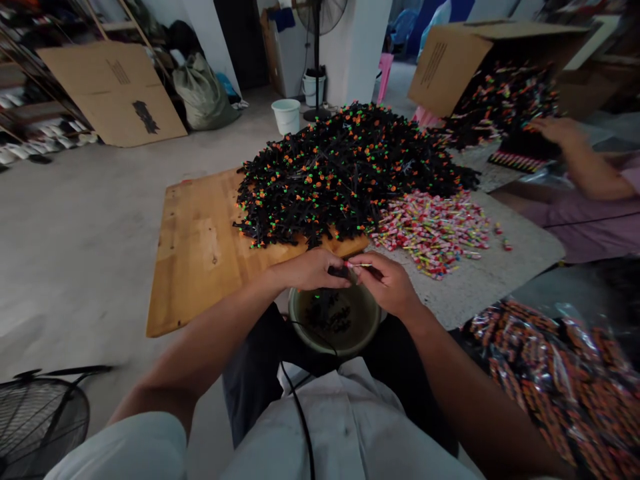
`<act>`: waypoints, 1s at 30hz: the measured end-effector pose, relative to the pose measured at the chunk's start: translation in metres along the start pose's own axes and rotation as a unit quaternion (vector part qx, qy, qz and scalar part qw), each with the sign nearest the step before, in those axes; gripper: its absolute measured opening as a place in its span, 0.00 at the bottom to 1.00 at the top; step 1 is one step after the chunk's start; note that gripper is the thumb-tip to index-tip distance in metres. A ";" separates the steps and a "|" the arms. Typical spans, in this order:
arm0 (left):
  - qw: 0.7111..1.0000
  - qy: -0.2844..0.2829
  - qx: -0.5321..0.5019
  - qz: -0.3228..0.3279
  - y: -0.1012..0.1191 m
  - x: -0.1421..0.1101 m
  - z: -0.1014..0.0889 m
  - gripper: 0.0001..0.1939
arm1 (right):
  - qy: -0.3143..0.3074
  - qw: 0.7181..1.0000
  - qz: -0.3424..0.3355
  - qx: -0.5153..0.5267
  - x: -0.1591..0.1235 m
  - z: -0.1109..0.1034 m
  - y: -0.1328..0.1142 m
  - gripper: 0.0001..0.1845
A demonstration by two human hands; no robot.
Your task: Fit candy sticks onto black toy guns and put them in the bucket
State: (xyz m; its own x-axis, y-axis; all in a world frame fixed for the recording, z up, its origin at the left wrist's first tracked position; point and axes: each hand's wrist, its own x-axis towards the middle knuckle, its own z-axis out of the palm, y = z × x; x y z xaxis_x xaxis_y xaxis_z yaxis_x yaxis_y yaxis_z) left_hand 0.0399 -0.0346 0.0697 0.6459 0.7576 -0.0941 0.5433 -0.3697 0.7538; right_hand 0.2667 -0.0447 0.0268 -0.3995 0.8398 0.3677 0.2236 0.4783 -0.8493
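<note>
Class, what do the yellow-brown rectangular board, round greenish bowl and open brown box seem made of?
Yellow-brown rectangular board: wood, probably varnished; knots and faint sheen.
Round greenish bowl: perhaps smooth plastic, from its even surface.
Open brown box: apparently matt cardboard; dull, flat, printed side.

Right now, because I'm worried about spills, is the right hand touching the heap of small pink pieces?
Apart. The head view shows grey tabletop between the right hand and the heap of pink pieces.

Wood tbl holds pile of blk pcs.
</note>
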 end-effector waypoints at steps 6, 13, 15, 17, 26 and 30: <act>0.996 -0.054 -0.068 0.020 0.006 -0.001 -0.005 0.14 | -0.014 0.994 0.058 0.093 -0.003 -0.004 0.003 0.12; 0.992 -0.105 -0.069 -0.004 0.004 0.000 -0.011 0.16 | -0.028 0.993 0.061 0.096 -0.003 -0.005 0.002 0.12; 0.992 -0.107 -0.066 -0.002 0.000 0.001 -0.010 0.16 | -0.031 0.998 0.006 0.048 -0.003 -0.005 -0.002 0.09; 0.992 -0.103 -0.072 0.010 -0.002 0.001 -0.009 0.14 | -0.035 0.998 -0.046 0.014 -0.003 -0.006 -0.005 0.09; 0.990 -0.093 -0.100 0.028 -0.004 -0.003 -0.004 0.17 | -0.072 0.989 0.056 0.114 -0.009 -0.008 0.002 0.11; 0.987 -0.103 -0.118 0.031 -0.009 -0.005 0.004 0.16 | -0.109 0.978 0.105 0.143 -0.010 -0.011 0.008 0.13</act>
State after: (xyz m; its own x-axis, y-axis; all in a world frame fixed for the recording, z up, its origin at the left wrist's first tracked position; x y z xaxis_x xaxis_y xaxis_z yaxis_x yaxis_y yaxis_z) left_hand 0.0339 -0.0369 0.0607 0.7832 0.6023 -0.1543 0.3739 -0.2580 0.8909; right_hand 0.2817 -0.0467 0.0206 -0.5583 0.8222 0.1110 0.0763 0.1841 -0.9799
